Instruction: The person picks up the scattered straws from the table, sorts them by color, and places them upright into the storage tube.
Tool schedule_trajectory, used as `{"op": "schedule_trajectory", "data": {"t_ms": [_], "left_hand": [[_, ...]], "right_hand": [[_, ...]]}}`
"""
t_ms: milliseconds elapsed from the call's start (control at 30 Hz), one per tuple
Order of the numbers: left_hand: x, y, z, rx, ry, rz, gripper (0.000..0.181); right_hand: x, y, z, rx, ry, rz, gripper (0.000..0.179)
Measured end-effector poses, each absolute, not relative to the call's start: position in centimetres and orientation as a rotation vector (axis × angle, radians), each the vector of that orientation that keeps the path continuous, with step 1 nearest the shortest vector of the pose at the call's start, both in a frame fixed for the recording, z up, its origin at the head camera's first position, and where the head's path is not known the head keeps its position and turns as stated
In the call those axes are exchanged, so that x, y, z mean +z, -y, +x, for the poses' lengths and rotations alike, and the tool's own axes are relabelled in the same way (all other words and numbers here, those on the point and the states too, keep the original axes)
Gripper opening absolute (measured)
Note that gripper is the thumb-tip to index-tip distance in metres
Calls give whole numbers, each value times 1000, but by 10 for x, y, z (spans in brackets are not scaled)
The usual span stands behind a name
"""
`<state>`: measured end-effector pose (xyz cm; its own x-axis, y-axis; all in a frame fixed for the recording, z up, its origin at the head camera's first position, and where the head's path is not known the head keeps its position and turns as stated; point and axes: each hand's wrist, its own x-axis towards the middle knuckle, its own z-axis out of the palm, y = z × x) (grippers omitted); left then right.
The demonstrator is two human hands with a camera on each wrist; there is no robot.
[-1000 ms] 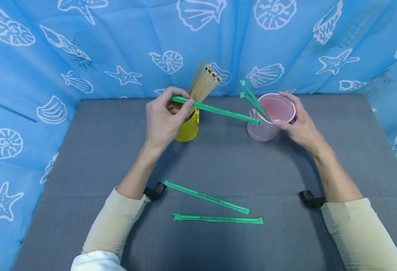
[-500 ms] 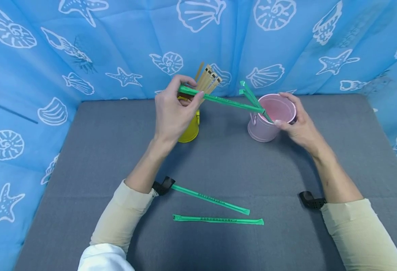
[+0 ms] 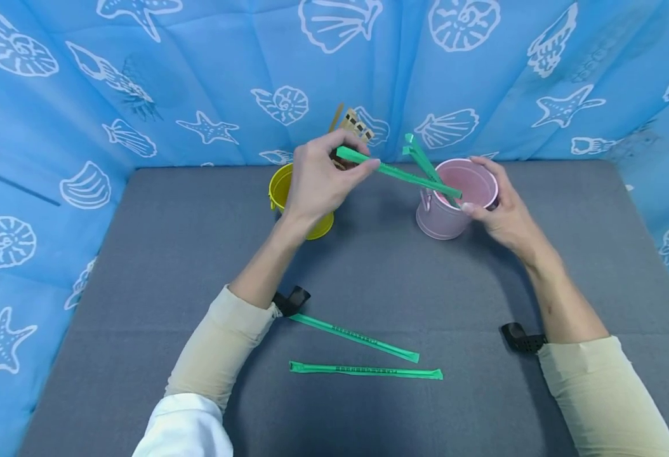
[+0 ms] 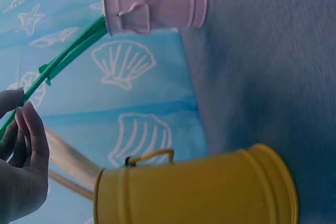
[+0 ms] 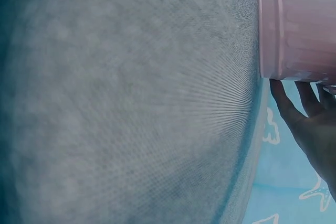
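My left hand pinches a green wrapped straw between thumb and fingers; its far end reaches over the rim of a pink bucket. Two more green wrapped straws lean out of that bucket to the left. My right hand grips the bucket's right side, thumb at the near rim. In the right wrist view its fingers touch the bucket wall. A yellow bucket stands partly hidden behind my left hand, and pale sticks with dark-marked ends rise out of it.
Two green wrapped straws lie on the grey table: an upper slanted straw, its left end hidden by my wrist camera, and a lower straw. A blue curtain with white shells hangs behind the table.
My left hand has moved right with its straw, whose far end now crosses in front of the two leaning straws and over the pink bucket's rim. My right hand stays on the bucket.
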<state>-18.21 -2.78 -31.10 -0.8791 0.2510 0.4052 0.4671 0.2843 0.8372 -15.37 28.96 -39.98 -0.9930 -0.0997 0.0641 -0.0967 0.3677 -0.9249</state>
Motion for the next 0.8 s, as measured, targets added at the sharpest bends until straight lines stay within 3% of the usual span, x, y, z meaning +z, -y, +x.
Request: {"op": "schedule_trajectory", "data": {"t_ms": [800], "left_hand": [[-329, -22, -186, -1752, 2509, -603, 18]], "right_hand": [[-396, -294, -157, -1622, -2659, -242, 80]]}}
